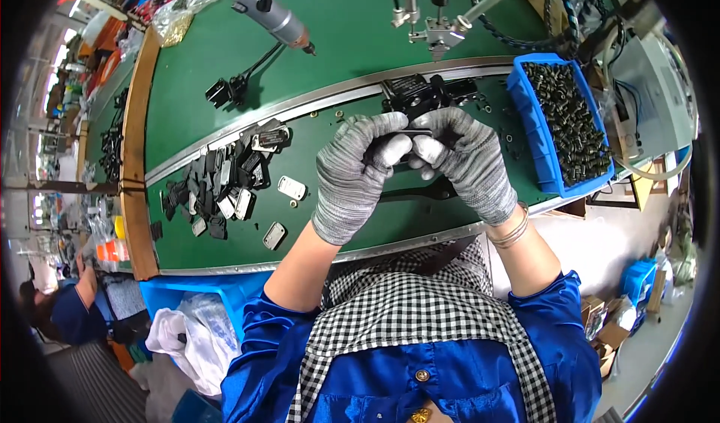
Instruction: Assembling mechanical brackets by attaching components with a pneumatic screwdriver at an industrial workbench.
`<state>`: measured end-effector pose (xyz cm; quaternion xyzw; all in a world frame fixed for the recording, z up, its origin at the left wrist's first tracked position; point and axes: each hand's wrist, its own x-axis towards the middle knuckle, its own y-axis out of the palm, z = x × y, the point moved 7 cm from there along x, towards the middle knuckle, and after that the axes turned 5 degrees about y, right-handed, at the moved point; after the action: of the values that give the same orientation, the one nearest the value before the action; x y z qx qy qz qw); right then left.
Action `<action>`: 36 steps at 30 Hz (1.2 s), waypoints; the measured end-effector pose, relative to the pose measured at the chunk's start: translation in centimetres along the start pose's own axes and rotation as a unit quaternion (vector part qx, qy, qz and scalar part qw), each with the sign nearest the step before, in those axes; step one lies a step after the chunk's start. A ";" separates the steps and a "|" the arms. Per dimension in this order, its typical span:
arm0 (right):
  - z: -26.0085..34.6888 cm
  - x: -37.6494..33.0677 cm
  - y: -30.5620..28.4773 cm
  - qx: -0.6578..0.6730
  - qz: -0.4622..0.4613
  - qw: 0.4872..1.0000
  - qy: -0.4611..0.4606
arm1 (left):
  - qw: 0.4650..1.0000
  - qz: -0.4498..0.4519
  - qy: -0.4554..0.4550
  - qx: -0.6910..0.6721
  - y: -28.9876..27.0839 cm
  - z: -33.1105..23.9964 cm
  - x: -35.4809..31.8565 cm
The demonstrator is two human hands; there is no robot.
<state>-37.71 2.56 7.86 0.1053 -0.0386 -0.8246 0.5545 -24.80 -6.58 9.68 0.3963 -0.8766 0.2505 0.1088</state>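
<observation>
My left hand (pixel 349 172) and my right hand (pixel 474 160), both in grey knit gloves, meet over the green bench. Between their pinched fingertips is a small flat black piece (pixel 414 131), mostly covered by the gloves. Just beyond the fingers stands a black metal fixture (pixel 411 91). A long black part (pixel 409 195) lies on the bench below my hands. To the left of my left hand is a heap of small black and silver flat parts (pixel 225 172), with a loose silver plate (pixel 292 187) beside it.
A blue bin (pixel 544 149) of small dark cylindrical parts stands at the right. A power driver (pixel 274 22) and a machine head (pixel 439 33) hang over the bench. A metal rail (pixel 322 104) crosses it; a wooden post (pixel 135 145) borders the left. Another person (pixel 71 310) sits farther left.
</observation>
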 end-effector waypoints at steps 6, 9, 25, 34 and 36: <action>4.4 -2.6 -1.4 -0.342 -0.041 0.873 -0.344 | 0.862 -0.009 -0.278 -0.424 2.7 1.7 -0.8; 4.4 -3.5 -1.1 -0.398 -0.030 0.829 -0.392 | 0.871 -0.003 -0.307 -0.383 2.9 0.8 -0.8; 2.6 -1.9 -4.3 -0.185 -0.054 0.974 -0.116 | 0.964 -0.016 -0.146 -0.220 4.6 -0.4 -0.1; 4.0 3.6 -9.5 -0.180 -0.155 0.970 -0.049 | 0.993 -0.026 0.014 0.114 3.9 1.8 -0.9; 2.9 5.0 -10.4 -0.149 -0.178 0.970 0.073 | 0.973 -0.009 0.058 0.221 4.2 2.2 -1.4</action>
<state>-49.58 1.72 8.13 0.0863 0.1448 -0.8964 0.4100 -27.00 -4.47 5.81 0.4032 -0.7879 0.4599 0.0713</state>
